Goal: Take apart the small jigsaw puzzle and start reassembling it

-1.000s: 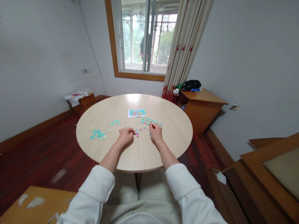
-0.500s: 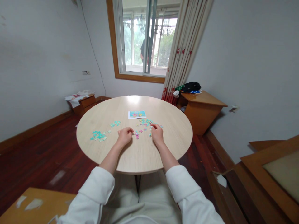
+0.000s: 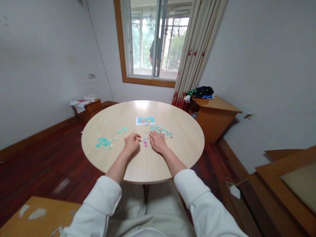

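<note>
My left hand (image 3: 132, 142) rests on the table with loosely curled fingers. A gap shows between thumb and fingertips, and I see nothing held there. Just right of it lies a small joined strip of pink and blue jigsaw pieces (image 3: 145, 142). My right hand (image 3: 158, 141) is palm down beside that strip, fingers stretched forward onto the near edge of a loose heap of jigsaw pieces (image 3: 161, 129). Whatever lies under its palm is hidden. Beyond the hands is a picture sheet (image 3: 145, 120), mostly turquoise with cartoon figures.
On the round table (image 3: 111, 120), a turquoise pile of pieces (image 3: 104, 143) lies at the left, with a smaller cluster (image 3: 122, 130) nearer the middle. A wooden cabinet (image 3: 217, 113) with clothes stands behind right. A person (image 3: 154, 52) is outside the window.
My right hand has moved left and turned palm down, its fingers going from bent to stretched over the pieces. The left hand has hardly moved.
</note>
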`<state>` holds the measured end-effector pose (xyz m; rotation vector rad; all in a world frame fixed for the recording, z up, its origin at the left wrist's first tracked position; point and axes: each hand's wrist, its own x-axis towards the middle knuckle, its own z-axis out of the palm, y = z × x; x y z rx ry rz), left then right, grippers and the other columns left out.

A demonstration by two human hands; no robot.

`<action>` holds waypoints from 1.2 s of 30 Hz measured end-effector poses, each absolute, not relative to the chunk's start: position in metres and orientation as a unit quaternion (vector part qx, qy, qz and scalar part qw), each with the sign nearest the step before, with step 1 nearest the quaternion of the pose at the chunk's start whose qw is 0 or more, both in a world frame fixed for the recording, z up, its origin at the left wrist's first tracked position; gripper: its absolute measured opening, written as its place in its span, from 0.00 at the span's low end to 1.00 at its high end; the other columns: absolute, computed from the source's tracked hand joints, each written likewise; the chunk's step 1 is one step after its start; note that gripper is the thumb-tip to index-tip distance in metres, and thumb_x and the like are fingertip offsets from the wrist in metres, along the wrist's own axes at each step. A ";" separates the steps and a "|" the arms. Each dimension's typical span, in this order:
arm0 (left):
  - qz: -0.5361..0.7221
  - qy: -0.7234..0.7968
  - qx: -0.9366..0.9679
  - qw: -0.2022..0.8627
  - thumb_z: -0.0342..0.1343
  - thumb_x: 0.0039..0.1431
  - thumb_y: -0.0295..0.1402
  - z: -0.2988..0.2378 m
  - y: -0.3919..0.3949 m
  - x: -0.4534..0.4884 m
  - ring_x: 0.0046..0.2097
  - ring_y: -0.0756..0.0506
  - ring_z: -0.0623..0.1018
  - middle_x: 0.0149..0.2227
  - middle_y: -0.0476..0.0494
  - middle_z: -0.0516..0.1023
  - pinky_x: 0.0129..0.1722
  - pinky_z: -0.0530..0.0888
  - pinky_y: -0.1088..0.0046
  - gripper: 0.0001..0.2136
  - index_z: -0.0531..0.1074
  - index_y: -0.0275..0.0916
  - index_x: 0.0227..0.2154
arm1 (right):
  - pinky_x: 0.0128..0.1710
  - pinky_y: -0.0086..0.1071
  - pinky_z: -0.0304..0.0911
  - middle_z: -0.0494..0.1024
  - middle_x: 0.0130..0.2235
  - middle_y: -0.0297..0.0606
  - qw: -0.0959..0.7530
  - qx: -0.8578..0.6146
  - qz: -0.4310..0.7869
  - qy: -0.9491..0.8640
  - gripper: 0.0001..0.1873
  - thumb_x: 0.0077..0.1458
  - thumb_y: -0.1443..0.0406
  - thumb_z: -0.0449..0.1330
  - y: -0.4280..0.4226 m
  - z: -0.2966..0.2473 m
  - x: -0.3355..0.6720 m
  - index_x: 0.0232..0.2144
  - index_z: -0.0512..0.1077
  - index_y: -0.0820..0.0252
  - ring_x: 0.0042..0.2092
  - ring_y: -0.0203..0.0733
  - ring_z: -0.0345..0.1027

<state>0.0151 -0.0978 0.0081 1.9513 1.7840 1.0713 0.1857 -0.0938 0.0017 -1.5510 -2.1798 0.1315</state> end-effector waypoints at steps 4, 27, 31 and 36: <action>0.368 0.624 0.675 0.141 0.47 0.48 0.21 0.009 -0.098 0.015 0.39 0.46 0.76 0.38 0.46 0.79 0.51 0.62 0.62 0.13 0.75 0.40 0.29 | 0.61 0.52 0.31 0.58 0.63 0.42 0.159 -0.565 0.050 -0.808 0.23 0.63 0.63 0.42 -0.091 0.005 0.180 0.58 0.61 0.58 0.65 0.47 0.43; 0.368 0.624 0.674 0.146 0.47 0.48 0.22 0.007 -0.097 0.014 0.41 0.46 0.75 0.39 0.46 0.78 0.52 0.61 0.61 0.13 0.74 0.41 0.30 | 0.51 0.40 0.48 0.76 0.46 0.40 0.381 -0.613 0.078 -0.687 0.14 0.54 0.69 0.51 -0.078 -0.010 0.197 0.35 0.77 0.57 0.49 0.43 0.63; 0.367 0.626 0.672 0.149 0.47 0.48 0.22 0.008 -0.097 0.013 0.41 0.46 0.75 0.38 0.47 0.78 0.52 0.61 0.62 0.13 0.74 0.41 0.30 | 0.53 0.42 0.50 0.76 0.45 0.40 0.438 -0.642 0.077 -0.625 0.18 0.51 0.71 0.49 -0.075 -0.012 0.204 0.34 0.77 0.56 0.49 0.44 0.64; 0.363 0.628 0.672 0.146 0.46 0.48 0.21 0.008 -0.098 0.013 0.41 0.46 0.75 0.38 0.47 0.78 0.52 0.61 0.62 0.14 0.74 0.41 0.29 | 0.53 0.42 0.51 0.76 0.44 0.40 0.453 -0.642 0.089 -0.612 0.19 0.48 0.73 0.48 -0.072 -0.015 0.208 0.32 0.77 0.57 0.49 0.45 0.64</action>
